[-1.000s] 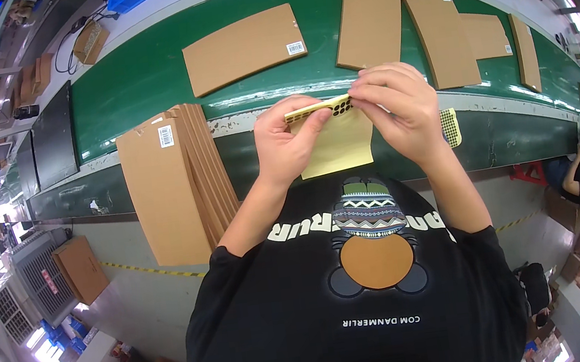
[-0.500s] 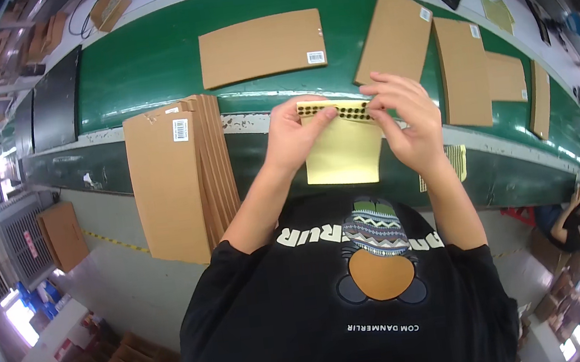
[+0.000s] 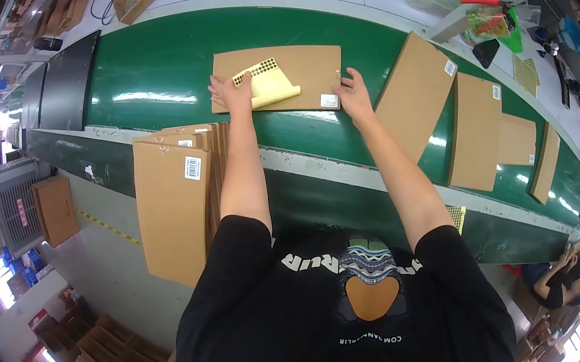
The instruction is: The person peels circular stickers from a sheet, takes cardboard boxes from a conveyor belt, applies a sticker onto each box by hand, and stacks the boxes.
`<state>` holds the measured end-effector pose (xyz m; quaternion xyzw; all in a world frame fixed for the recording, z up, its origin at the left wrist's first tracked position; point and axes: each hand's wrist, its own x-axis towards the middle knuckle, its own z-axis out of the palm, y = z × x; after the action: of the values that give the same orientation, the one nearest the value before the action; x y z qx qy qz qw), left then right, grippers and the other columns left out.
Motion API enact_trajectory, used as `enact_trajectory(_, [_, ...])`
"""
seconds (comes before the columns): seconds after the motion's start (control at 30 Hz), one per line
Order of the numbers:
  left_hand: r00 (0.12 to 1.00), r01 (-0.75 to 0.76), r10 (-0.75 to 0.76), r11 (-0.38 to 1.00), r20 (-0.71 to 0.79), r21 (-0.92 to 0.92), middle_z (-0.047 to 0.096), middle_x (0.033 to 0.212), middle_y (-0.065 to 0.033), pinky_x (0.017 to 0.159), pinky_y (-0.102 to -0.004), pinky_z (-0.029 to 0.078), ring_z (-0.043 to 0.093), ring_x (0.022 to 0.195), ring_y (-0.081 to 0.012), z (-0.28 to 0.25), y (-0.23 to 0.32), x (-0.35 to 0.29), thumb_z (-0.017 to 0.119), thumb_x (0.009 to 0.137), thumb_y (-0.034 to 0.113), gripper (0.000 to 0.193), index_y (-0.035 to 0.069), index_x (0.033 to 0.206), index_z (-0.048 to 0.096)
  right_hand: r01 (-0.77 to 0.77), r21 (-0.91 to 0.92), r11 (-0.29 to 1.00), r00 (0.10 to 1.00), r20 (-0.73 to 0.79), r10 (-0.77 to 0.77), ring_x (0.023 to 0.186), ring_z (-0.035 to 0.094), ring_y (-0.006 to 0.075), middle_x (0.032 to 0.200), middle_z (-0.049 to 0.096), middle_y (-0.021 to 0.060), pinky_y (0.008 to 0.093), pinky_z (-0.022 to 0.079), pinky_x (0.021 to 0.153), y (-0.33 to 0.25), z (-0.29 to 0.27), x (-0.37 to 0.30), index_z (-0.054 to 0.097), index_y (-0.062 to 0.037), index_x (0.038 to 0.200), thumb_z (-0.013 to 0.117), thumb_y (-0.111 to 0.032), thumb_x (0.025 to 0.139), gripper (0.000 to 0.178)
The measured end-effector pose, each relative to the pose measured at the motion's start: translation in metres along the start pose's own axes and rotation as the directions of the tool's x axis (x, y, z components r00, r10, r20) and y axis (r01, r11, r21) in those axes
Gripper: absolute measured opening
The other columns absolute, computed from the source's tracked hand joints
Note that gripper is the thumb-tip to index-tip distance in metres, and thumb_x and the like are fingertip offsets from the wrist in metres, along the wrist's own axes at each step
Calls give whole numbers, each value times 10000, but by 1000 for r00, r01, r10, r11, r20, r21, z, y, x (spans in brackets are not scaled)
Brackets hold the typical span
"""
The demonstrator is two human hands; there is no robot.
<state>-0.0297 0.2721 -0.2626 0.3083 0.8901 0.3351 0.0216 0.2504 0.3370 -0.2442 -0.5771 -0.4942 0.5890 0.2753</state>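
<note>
Apparently mid-stickering, the left hand (image 3: 232, 95) pinches the sheet (image 3: 269, 84); the half-spread right hand (image 3: 355, 95) likely needs careful aim at the box (image 3: 312, 68).

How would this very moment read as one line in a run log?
left hand: holds yellow dotted sheet over flat cardboard box | right hand: open, by box's right end | around: more boxes on green surface

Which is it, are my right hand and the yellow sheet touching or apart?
Apart. The head view shows bare cardboard between the right hand and the yellow sheet.
</note>
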Motion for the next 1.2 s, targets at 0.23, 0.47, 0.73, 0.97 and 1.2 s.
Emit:
enact_trajectory(0.23, [960, 249, -272, 940, 70, 234, 437, 1347, -128, 1018, -438, 395, 406, 1251, -310, -15, 35, 3, 765, 693, 460, 434, 129, 975, 755, -108, 299, 948, 994, 59, 95, 931, 645, 250, 1197, 581, 238, 317, 541, 702, -25, -14, -21, 126, -62, 1502, 665, 42, 785, 903])
enact_trajectory(0.47, [857, 504, -388, 767, 340, -396, 685, 994, -133, 785, -384, 513, 648, 900, -260, -66, 48, -34, 761, 761, 274, 354, 18, 1001, 715, 113, 418, 902, 991, 23, -135, 1051, 612, 269, 1262, 532, 239, 360, 528, 865, -84, -44, -72, 195, -93, 1493, 691, 105, 775, 895])
enact_trajectory(0.73, [855, -57, 397, 711, 333, -700, 471, 1373, -189, 1033, -383, 364, 468, 1266, -281, -155, 84, -157, 752, 757, 119, 143, 54, 881, 727, 402, 183, 897, 914, -23, -405, 1059, 619, 263, 1249, 547, 232, 349, 545, 847, -185, -158, -244, 252, -88, 1482, 711, 130, 733, 905])
enact_trajectory(0.97, [341, -500, 924, 336, 175, -798, 416, 1427, -209, 1104, -513, 252, 364, 1333, -415, -287, 170, -188, 802, 631, 157, 123, 115, 726, 735, 504, 6, 863, 854, 142, -500, 1053, 618, 238, 1136, 623, 189, 308, 491, 910, -195, -154, -339, 303, -37, 1452, 751, 73, 699, 883])
enact_trajectory(1.2, [412, -223, 889, 311, 200, -924, 622, 968, -158, 744, -355, 457, 592, 907, -281, -282, 132, -209, 799, 605, 39, 167, 51, 762, 745, 409, 58, 911, 840, 366, -401, 1098, 598, 227, 1180, 625, 164, 345, 457, 982, -190, -141, -345, 485, 12, 1322, 750, -10, 722, 656])
